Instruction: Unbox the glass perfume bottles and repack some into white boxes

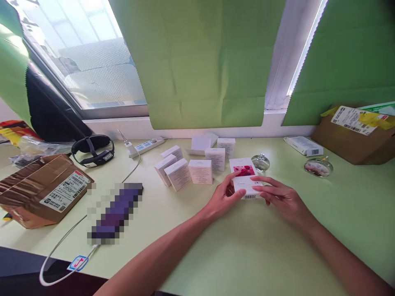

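Observation:
A white carton [242,183] with a red flower picture and a barcode on its near edge is between my two hands, slightly tilted. My left hand [222,196] grips its left side, thumb along the near edge and a fingertip by the picture. From the right, my right hand [284,200] holds it, fingers stretched over the top and the thumb low beside it. Just behind the carton lies a round glass bottle [261,162]. To its left stand several white cartons printed with small text, such as the nearest one [200,172].
Further right are a second glass bottle [318,167], a white box on its side [304,146] and a cardboard box [354,139]. On the left sit a torn cardboard box [46,189], a black headset [93,152], a blurred-out phone [119,211] with its cable, and a power strip [149,146].

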Tool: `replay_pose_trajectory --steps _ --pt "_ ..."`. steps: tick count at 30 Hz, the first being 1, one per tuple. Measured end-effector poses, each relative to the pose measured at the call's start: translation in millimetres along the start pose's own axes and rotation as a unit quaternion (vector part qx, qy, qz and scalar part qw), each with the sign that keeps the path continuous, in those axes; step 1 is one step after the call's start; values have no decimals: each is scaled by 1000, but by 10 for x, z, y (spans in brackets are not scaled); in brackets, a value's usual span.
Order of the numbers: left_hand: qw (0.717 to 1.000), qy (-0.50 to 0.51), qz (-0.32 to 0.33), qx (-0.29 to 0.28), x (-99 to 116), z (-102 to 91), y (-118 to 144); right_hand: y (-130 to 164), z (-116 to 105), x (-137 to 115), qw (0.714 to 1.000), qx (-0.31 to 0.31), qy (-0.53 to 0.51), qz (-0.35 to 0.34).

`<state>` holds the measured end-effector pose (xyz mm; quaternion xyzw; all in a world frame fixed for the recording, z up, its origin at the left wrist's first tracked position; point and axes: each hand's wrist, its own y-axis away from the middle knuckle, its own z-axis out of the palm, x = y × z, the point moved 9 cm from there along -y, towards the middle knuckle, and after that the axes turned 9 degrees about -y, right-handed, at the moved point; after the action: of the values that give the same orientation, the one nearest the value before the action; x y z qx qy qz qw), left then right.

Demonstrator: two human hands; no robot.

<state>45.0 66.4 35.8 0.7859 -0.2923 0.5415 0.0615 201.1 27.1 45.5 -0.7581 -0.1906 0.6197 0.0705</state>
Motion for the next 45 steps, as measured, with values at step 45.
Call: replay_pose_trajectory --steps 45 --pt "880 -368 285 94 1407 -714 5 -65 -28 71 929 51 -337 147"
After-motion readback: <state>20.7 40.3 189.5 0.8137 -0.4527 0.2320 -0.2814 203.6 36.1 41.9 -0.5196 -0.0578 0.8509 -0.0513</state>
